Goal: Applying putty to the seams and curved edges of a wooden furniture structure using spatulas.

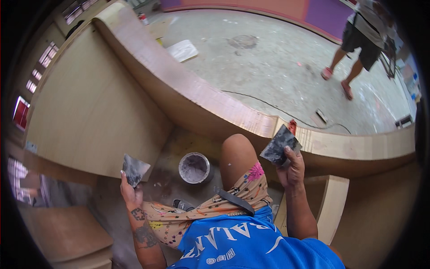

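My left hand [130, 190] is closed on a putty scraper [134, 170], a flat dark plate smeared with pale filler, beside a plywood panel. In my right hand [293, 167] is a larger flat putty scraper [280, 146], also streaked with filler. It is held up in front of the curved wooden rim [210, 101]. Between my hands, a round tub [194, 167] of greyish-pink filler stands on the floor near my bent knee. Just behind the right scraper, a small red object [292, 126] shows at the rim, partly hidden.
A large plywood panel [96, 105] rises on the left. A wooden crosspiece [333, 208] stands at my right. Beyond the rim, a dark cable [277, 109] crosses the floor near a small flat tool [320, 117]. Another person [365, 38] stands at the far right.
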{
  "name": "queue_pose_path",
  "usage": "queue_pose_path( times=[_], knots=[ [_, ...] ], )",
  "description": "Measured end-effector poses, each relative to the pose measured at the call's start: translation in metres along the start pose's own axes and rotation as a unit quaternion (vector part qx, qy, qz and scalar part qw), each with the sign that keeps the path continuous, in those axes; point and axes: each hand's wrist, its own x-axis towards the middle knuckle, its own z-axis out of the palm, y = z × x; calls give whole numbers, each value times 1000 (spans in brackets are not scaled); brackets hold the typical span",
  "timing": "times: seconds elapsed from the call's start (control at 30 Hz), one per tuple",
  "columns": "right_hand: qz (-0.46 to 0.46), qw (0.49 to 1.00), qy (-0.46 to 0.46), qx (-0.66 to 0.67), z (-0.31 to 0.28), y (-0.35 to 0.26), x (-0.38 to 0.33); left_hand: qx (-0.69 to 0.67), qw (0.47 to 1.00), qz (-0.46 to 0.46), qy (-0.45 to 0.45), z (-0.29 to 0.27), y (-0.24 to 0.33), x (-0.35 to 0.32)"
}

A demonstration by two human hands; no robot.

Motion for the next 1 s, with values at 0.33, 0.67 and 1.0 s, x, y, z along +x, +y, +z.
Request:
queue_pose_path(
  times=[0.33, 0.67, 1.0],
  knots=[
    [13, 998, 16, -59, 39, 27, 41, -102, 990, 89, 36, 47, 55, -25],
    [28, 995, 21, -94, 46, 37, 48, -115, 987, 114, -18, 83, 72, 22],
    [7, 966, -116, -231, 121, 106, 41, -21, 981, 151, -123, 119, 47, 41]
  ],
)
